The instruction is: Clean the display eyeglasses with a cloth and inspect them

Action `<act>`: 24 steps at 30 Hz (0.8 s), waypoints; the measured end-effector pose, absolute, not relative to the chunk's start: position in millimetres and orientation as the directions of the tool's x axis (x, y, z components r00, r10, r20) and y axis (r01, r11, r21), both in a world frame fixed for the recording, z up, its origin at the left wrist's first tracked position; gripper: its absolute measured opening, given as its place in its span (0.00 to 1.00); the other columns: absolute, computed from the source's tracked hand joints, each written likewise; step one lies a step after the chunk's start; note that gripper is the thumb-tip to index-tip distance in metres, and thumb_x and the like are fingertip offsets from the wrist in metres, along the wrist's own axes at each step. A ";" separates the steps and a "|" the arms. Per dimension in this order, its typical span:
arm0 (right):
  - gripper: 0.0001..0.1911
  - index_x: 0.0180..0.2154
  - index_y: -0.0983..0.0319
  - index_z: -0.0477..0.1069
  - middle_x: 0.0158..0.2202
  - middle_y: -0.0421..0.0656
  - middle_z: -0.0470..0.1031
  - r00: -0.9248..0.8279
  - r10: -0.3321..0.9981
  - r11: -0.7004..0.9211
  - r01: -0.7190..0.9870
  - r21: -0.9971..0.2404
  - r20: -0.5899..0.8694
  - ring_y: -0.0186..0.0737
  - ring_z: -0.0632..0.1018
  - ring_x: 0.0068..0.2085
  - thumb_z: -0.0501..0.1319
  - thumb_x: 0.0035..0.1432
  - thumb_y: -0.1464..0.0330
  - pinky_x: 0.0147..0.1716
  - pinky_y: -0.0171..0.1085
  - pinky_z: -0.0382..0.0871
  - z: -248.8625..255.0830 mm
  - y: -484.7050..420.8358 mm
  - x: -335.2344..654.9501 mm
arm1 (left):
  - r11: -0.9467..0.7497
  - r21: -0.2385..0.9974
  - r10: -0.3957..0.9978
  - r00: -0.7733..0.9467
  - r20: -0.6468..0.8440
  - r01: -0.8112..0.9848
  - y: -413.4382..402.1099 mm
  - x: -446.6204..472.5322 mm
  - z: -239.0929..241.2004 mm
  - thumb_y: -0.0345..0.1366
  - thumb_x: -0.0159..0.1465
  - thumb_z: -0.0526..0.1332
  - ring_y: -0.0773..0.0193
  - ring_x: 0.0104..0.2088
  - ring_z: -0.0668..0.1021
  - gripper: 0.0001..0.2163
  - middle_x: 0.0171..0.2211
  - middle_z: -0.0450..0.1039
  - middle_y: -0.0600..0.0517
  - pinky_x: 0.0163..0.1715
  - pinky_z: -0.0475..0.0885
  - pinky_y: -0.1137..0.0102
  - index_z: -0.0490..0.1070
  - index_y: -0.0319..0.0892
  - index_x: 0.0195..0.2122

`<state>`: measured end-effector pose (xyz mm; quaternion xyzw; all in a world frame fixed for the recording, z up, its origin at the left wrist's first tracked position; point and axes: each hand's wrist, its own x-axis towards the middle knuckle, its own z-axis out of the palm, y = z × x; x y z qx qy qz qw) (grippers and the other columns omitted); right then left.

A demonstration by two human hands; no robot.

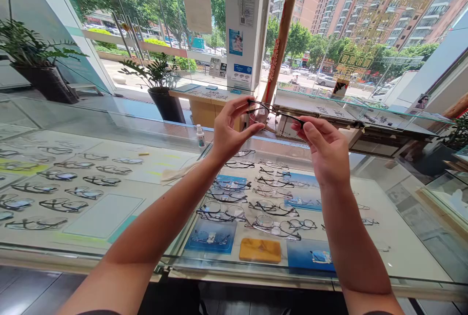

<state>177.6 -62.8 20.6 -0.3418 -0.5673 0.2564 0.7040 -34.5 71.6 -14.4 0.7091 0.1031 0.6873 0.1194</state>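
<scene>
A pair of eyeglasses [277, 112] with dark upper rims is held up above the glass display case [398, 198]. My left hand [234, 127] grips its left end, with the thumb stretched below the lens. At the other end, my right hand [325, 147] pinches the frame between thumb and fingers. Both arms reach out over the case. Beneath them, several eyeglasses [272, 206] lie in rows, some on blue cards [210, 237]. A yellow-orange block [260, 250] sits near the front edge.
A small white spray bottle [200, 135] and a pale cloth [179, 172] are on the glass left of my hands. More glasses [64, 204] fill the left case. Potted plants [166, 103], a wooden post [280, 47] and large windows stand beyond.
</scene>
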 end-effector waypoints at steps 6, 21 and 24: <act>0.12 0.46 0.55 0.85 0.45 0.43 0.88 0.206 0.795 0.586 -0.022 -0.810 0.570 0.48 0.88 0.50 0.74 0.62 0.58 0.60 0.53 0.81 19.9 -60.8 176.9 | -0.949 0.312 0.312 -0.003 0.950 0.035 69.7 -33.2 -15.6 0.50 0.62 0.79 0.50 0.61 0.83 0.34 0.62 0.79 0.42 0.64 0.81 0.56 0.72 0.49 0.66; 0.06 0.39 0.55 0.84 0.48 0.44 0.87 -0.014 0.657 0.669 0.474 -0.573 0.754 0.48 0.84 0.53 0.69 0.68 0.61 0.60 0.53 0.77 15.2 -52.1 185.4 | -0.930 0.005 0.102 0.246 0.964 0.367 21.0 -36.4 6.1 0.43 0.66 0.76 0.49 0.64 0.80 0.30 0.64 0.78 0.45 0.65 0.76 0.53 0.70 0.50 0.68; 0.06 0.40 0.55 0.84 0.49 0.45 0.87 -0.035 0.678 0.666 0.452 -0.593 0.734 0.48 0.84 0.53 0.69 0.68 0.61 0.59 0.53 0.77 14.7 -51.7 186.4 | -0.927 0.037 0.150 0.280 0.948 0.373 19.4 -37.3 6.9 0.43 0.67 0.76 0.49 0.63 0.81 0.29 0.63 0.79 0.44 0.65 0.76 0.53 0.70 0.49 0.67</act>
